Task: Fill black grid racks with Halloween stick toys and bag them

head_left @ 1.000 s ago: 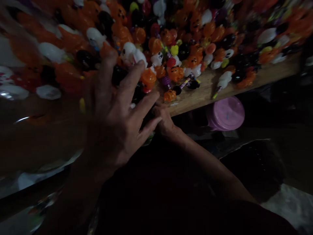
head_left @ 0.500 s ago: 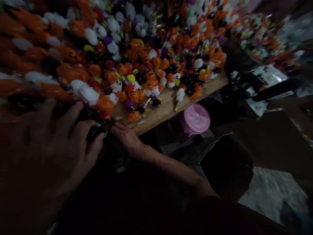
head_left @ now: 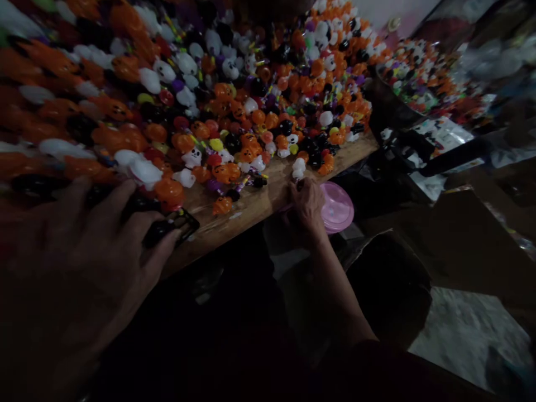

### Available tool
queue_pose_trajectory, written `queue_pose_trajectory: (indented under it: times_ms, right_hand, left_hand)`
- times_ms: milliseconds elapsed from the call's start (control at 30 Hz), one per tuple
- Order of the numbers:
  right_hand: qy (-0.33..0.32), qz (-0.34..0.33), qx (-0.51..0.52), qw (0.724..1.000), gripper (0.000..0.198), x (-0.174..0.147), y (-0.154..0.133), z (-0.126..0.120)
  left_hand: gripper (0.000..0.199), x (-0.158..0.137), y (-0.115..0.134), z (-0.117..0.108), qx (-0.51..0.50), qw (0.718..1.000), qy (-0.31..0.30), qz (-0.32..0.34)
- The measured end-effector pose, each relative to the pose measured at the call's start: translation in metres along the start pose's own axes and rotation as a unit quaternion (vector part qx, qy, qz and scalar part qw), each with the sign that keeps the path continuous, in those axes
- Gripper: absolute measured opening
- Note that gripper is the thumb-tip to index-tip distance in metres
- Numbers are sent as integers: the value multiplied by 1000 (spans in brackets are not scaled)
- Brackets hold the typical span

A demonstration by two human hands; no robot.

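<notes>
My left hand [head_left: 104,240] lies large at the left, thumb and index finger closed on a glossy black plastic piece [head_left: 158,231]. A small black open frame [head_left: 189,224] sticks out beyond the thumb. More black pieces show under the other fingers. My right hand [head_left: 309,204] is at the wooden table edge, its fingers closed around the lower end of a small white stacked-ball toy [head_left: 298,166]. The fingertips and the toy's striped stick end are partly hidden. Near it lie an orange pumpkin toy [head_left: 221,205] and a curved orange toy [head_left: 326,164].
Orange, white and black Halloween figures [head_left: 251,111] are heaped over the wooden table [head_left: 268,187]. Below its edge stands a pink round plastic stool [head_left: 338,207]. To the right are a dark basin [head_left: 391,100] full of similar toys and an open cardboard box [head_left: 389,279].
My right hand has left the black piece by my left hand and moved right along the table edge to the white toy. The left hand keeps its grip; the view shifted slightly.
</notes>
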State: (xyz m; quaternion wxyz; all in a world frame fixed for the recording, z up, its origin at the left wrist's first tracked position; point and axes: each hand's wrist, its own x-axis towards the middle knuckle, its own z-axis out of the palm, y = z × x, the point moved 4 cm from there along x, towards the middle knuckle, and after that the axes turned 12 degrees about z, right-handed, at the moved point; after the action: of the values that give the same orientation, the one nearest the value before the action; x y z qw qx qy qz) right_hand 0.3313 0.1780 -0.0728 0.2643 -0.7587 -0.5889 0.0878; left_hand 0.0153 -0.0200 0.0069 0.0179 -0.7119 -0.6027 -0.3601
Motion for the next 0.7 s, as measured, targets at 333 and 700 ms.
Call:
queue_pose_trajectory:
  times_ms: [333, 700]
  right_hand:
    - [-185, -123, 245, 944, 15, -92, -55, -21]
    - [-237, -225, 295, 898, 7, -156, -91, -17]
  left_hand:
    - [34, -1, 8, -8, 130, 988, -56, 69]
    - [11, -15, 51, -44, 80, 995, 48, 24]
